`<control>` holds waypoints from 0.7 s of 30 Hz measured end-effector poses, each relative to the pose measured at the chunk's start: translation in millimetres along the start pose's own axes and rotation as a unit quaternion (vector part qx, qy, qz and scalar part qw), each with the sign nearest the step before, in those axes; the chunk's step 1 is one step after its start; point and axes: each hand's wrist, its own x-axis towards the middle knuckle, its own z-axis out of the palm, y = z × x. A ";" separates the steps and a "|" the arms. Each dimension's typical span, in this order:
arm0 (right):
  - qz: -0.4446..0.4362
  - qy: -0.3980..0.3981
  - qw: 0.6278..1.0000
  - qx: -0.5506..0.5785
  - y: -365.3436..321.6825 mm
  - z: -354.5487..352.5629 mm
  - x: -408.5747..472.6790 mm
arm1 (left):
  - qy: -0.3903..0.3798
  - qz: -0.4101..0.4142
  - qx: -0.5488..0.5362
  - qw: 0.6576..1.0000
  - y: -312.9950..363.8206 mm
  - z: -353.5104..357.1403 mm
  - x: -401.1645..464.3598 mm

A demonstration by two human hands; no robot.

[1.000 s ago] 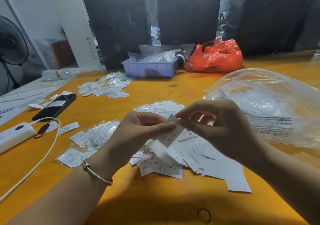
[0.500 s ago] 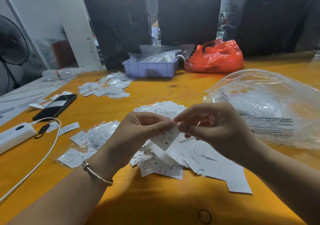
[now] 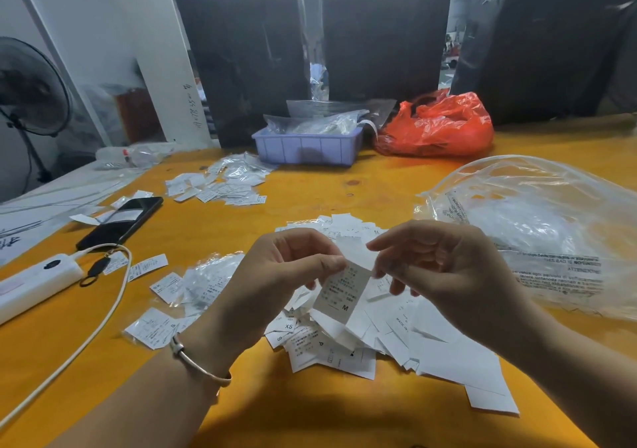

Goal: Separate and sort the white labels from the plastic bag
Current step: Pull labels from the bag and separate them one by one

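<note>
Between my hands, above the table, hangs a white label printed "M" (image 3: 339, 292). My left hand (image 3: 275, 275) pinches its upper left edge between thumb and fingers. My right hand (image 3: 448, 275) has curled fingers, and its thumb and fingertips are at the label's upper right edge. A loose pile of white labels (image 3: 396, 340) lies on the orange table (image 3: 310, 406) under both hands. To the right lies a large, crumpled clear plastic bag (image 3: 537, 227) with printed warnings. Small clear sleeves with labels inside (image 3: 206, 282) lie left of my left hand.
A second group of labels and sleeves (image 3: 224, 185) lies farther back on the left. A black phone (image 3: 120, 223), a white power bank (image 3: 34, 282) and its cable (image 3: 113, 309) sit at the left edge. A purple tray (image 3: 306, 149) and a red bag (image 3: 437, 127) stand at the back.
The label has unfolded and hangs lower, so its "M" print faces me. My right hand's fingers have spread and shifted slightly to the right, and both hands have drawn a little apart.
</note>
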 end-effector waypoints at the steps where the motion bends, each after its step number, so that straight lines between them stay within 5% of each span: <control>1: -0.003 0.005 1.000 0.000 0.1 0.0 -0.3 | 0.011 -0.001 -0.001 1.000 0.4 -2.1 0.3; 11: -0.079 0.037 0.965 -0.246 7.9 -8.5 1.8 | 0.223 -0.098 0.101 0.965 1.0 -62.2 12.6; 21: -0.068 0.078 0.911 -0.399 26.2 -25.6 8.5 | 0.201 -0.240 0.396 0.863 -33.1 -106.9 16.3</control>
